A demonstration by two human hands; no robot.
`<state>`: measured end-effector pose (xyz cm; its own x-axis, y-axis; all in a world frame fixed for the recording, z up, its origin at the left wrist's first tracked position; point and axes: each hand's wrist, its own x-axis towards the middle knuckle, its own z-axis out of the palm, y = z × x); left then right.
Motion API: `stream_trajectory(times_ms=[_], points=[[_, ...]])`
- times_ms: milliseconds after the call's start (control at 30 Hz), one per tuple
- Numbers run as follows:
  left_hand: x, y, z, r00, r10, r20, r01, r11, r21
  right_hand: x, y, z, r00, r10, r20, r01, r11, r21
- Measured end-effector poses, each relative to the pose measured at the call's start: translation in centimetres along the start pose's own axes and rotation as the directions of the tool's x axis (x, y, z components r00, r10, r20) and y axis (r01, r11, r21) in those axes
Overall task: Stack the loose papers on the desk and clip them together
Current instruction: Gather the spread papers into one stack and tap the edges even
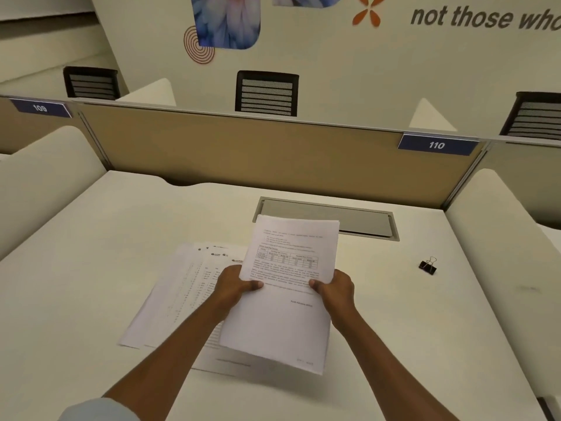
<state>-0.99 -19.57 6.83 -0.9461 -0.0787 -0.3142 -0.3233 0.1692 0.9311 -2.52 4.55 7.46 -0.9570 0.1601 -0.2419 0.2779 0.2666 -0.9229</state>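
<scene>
Thumbs of both hands, left [235,285] and right [335,288], pinch the sheaf [285,287] by its side edges above the papers [179,296] left-centre on the desk [91,253]; light and floppy, it probably slides apart unless gripped mid-edge.

Tan divider panel [273,147] backs the desk, blue tags 109 [40,108] and 110 [436,145] on its rail, grey cable hatch [349,220] below, three black mesh chairs [266,94] behind, wall lettering [485,18].
</scene>
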Motion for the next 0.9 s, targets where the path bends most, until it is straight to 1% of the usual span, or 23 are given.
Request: stream_trajectory(times_ms=[133, 367, 433, 500, 567, 600, 667, 700, 733, 800, 900], points=[[0.4, -2.4, -2.0, 0.999, -0.042, -0.011, 0.043, 0.998, 0.044, -0.4, 1.2, 3.1, 0.996, 0.081, 0.030, -0.082, 0.997, 0.013], [2.3, -5.6, -4.8, 0.987, -0.154, 0.035, 0.147, 0.979, 0.141, -0.5, 1.7, 6.9, 0.989, 0.136, 0.066, -0.132, 0.990, -0.056], [2.7, -6.0, -5.3, 0.986, -0.160, 0.048, 0.149, 0.971, 0.189, -0.2, 2.0, 7.7, 0.986, 0.154, 0.057, -0.148, 0.984, -0.096], [3.1, -6.4, -5.7, 0.986, -0.159, 0.039, 0.142, 0.950, 0.278, -0.1, 2.2, 8.4, 0.984, 0.169, 0.051, -0.160, 0.977, -0.139], [3.6, -6.8, -5.7, 0.990, -0.141, 0.005, 0.123, 0.881, 0.457, 0.2, 2.6, 8.9, 0.982, 0.185, 0.041, -0.173, 0.964, -0.203], [3.7, -7.0, -5.6, 0.992, -0.127, -0.024, 0.119, 0.817, 0.564, 0.4, 2.9, 9.2, 0.980, 0.195, 0.032, -0.181, 0.952, -0.248], [3.6, -7.1, -5.0, 0.991, -0.086, -0.103, 0.134, 0.648, 0.750, 0.9, 3.4, 10.0, 0.978, 0.208, 0.005, -0.193, 0.918, -0.347], [3.4, -7.1, -4.6, 0.988, -0.075, -0.134, 0.152, 0.581, 0.799, 1.1, 3.5, 10.4, 0.977, 0.214, -0.014, -0.201, 0.893, -0.403], [3.3, -7.0, -4.3, 0.986, -0.074, -0.152, 0.167, 0.549, 0.819, 1.3, 3.6, 10.9, 0.976, 0.217, -0.033, -0.207, 0.861, -0.464], [3.2, -7.0, -3.7, 0.983, -0.082, -0.165, 0.182, 0.569, 0.802, 1.4, 3.3, 11.5, 0.969, 0.241, -0.057, -0.233, 0.814, -0.532], [3.3, -6.9, -3.6, 0.981, -0.096, -0.170, 0.191, 0.646, 0.739, 1.5, 2.6, 12.0, 0.959, 0.274, -0.075, -0.271, 0.806, -0.526]])
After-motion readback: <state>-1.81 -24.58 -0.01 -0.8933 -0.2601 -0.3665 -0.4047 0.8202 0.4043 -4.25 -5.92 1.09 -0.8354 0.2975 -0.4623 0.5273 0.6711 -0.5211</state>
